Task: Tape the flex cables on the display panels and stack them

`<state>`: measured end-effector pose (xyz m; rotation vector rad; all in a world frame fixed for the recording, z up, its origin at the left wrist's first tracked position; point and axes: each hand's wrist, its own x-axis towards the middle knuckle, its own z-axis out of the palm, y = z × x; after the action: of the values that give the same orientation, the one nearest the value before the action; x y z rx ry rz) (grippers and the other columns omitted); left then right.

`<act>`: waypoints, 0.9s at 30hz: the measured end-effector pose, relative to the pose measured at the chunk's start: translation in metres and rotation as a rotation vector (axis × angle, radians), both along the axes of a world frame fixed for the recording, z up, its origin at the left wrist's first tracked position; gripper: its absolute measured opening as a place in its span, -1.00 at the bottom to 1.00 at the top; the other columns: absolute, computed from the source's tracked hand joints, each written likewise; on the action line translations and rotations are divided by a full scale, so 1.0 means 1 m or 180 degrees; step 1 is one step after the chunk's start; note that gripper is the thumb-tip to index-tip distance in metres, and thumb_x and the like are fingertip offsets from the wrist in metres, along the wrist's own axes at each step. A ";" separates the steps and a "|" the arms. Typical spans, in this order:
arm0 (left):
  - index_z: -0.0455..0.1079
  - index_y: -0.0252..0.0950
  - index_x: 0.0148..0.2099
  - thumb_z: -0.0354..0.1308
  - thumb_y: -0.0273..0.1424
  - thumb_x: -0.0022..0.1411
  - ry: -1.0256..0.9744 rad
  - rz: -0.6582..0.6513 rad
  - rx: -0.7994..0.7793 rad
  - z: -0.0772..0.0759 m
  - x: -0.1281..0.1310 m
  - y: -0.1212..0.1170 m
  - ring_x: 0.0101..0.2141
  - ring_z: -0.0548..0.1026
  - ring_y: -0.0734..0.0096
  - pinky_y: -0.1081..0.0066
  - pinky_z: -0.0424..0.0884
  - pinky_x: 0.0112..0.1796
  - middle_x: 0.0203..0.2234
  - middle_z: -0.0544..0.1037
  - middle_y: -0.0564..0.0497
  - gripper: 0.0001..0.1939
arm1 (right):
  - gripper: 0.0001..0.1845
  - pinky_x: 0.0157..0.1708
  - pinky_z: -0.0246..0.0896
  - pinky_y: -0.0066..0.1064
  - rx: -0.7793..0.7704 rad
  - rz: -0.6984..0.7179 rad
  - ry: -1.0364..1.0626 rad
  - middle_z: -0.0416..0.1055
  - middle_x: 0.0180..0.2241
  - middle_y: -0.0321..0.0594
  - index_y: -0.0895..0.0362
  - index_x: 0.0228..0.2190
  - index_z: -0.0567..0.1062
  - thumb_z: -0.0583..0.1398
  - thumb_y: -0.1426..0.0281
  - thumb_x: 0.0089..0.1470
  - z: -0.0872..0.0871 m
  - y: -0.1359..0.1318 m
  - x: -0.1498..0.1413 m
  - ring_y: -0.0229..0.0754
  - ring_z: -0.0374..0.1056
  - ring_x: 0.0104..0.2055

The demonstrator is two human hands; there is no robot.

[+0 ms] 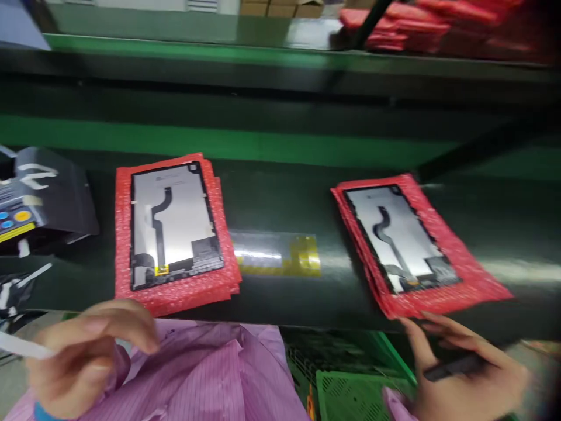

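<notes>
Two tablet screen panels lie back-up on red bubble-wrap sheets on a dark green belt: one at the left point(173, 225), one at the right point(401, 240). My left hand point(83, 356), at the lower left, is curled with a thin white strip point(21, 346) between its fingers. My right hand point(464, 362) is at the lower right, just below the right red sheet point(464, 275), with its fingers stretched towards the sheet's near edge and a dark thin tool point(451, 369) across the palm.
A yellow and clear film piece point(276, 254) lies on the belt point(289, 193) between the two panels. Dark packaging with labels point(39, 199) sits at the far left. A green crate point(350, 394) is below the belt. Red sheets point(421, 23) are stacked on the far shelf.
</notes>
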<state>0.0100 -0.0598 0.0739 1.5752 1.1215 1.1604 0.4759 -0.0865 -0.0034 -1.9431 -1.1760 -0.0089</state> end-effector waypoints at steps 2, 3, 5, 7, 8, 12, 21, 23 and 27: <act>0.08 0.24 0.43 0.03 -0.35 0.43 -0.0687 -0.1220 0.0510 0.000 0.044 0.013 -0.54 0.57 0.26 0.21 0.54 -0.52 -0.43 0.66 0.06 -0.38 | -0.45 -0.42 0.35 0.21 -0.0066 -0.0166 -0.0195 0.59 -0.39 0.00 -0.12 -0.65 0.28 0.48 -0.07 -0.27 0.000 -0.011 0.014 0.38 0.52 -0.42; 0.01 0.16 0.47 -0.04 -0.42 0.46 -0.0827 -0.1518 0.0357 -0.003 0.069 0.019 -0.43 0.62 0.25 0.22 0.59 -0.42 -0.36 0.67 0.00 -0.37 | -0.48 -0.40 0.37 0.21 -0.0166 -0.0130 -0.0291 0.62 -0.35 0.01 -0.12 -0.65 0.30 0.47 -0.06 -0.23 -0.002 -0.014 0.019 0.40 0.54 -0.38; -0.15 0.11 0.50 -0.03 -0.45 0.48 -0.0871 -0.2178 0.0139 -0.016 0.118 0.029 -0.30 0.63 0.30 0.27 0.60 -0.28 -0.23 0.64 -0.05 -0.32 | -0.58 -0.33 0.38 0.20 -0.0362 0.0125 -0.0420 0.64 -0.30 -0.02 -0.14 -0.60 0.33 0.43 0.03 -0.09 -0.006 -0.016 0.027 0.38 0.56 -0.30; -0.21 0.02 0.51 -0.01 -0.48 0.46 -0.0676 -0.2537 0.0076 -0.033 0.162 0.036 -0.31 0.57 0.39 0.34 0.54 -0.25 -0.16 0.62 -0.09 -0.28 | -0.64 -0.28 0.38 0.18 -0.0264 0.0358 -0.0449 0.63 -0.30 -0.07 -0.15 -0.57 0.32 0.40 0.14 -0.01 -0.007 -0.012 0.033 0.33 0.56 -0.29; -0.20 -0.05 0.51 0.00 -0.49 0.44 -0.0555 -0.2631 0.0045 -0.042 0.180 0.038 -0.32 0.53 0.41 0.36 0.52 -0.25 -0.15 0.61 -0.11 -0.27 | -0.66 -0.26 0.37 0.18 -0.0215 0.0464 -0.0457 0.63 -0.31 -0.08 -0.15 -0.55 0.32 0.39 0.17 0.01 -0.007 -0.008 0.036 0.32 0.56 -0.29; -0.23 -0.20 0.53 0.03 -0.50 0.35 -0.0333 -0.2705 -0.0498 -0.064 0.232 0.046 -0.31 0.47 0.40 0.40 0.44 -0.29 -0.14 0.58 -0.15 -0.19 | -0.72 -0.24 0.31 0.15 -0.0263 0.0844 -0.0561 0.62 -0.35 -0.15 -0.21 -0.53 0.36 0.36 0.18 0.03 -0.002 0.004 0.051 0.31 0.54 -0.28; -0.20 -0.12 0.53 0.11 -0.44 0.37 -0.0683 -0.1965 -0.1553 -0.077 0.302 0.072 -0.37 0.52 0.46 0.39 0.46 -0.23 -0.28 0.53 0.01 -0.18 | -0.68 -0.36 0.23 -0.21 0.0205 0.1203 -0.0936 0.53 -0.52 -0.26 -0.01 -0.52 0.39 0.29 0.18 0.21 -0.011 0.015 0.062 -0.08 0.39 -0.48; -0.31 -0.14 0.55 0.12 -0.36 0.41 -0.0527 -0.1812 -0.1702 -0.080 0.320 0.084 -0.41 0.52 0.44 0.34 0.49 -0.22 -0.34 0.51 0.05 -0.13 | -0.63 -0.38 0.21 -0.22 0.0425 0.0978 -0.0855 0.43 -0.59 -0.33 -0.03 -0.53 0.30 0.31 0.15 0.18 -0.004 0.017 0.055 -0.10 0.29 -0.54; -0.41 -0.32 0.55 0.23 -0.35 0.35 -0.0623 -0.1346 -0.1806 -0.076 0.360 0.107 -0.22 0.63 0.28 0.21 0.54 -0.09 -0.12 0.60 -0.21 0.01 | -0.57 -0.35 0.17 -0.19 0.0497 0.0809 -0.0514 0.39 -0.54 -0.31 -0.04 -0.52 0.25 0.35 0.10 0.13 0.011 0.020 0.032 -0.07 0.28 -0.50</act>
<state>0.3695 0.0471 -0.0020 1.1484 0.8346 0.6226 0.5080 -0.0667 0.0077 -1.6707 -1.4776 -0.1218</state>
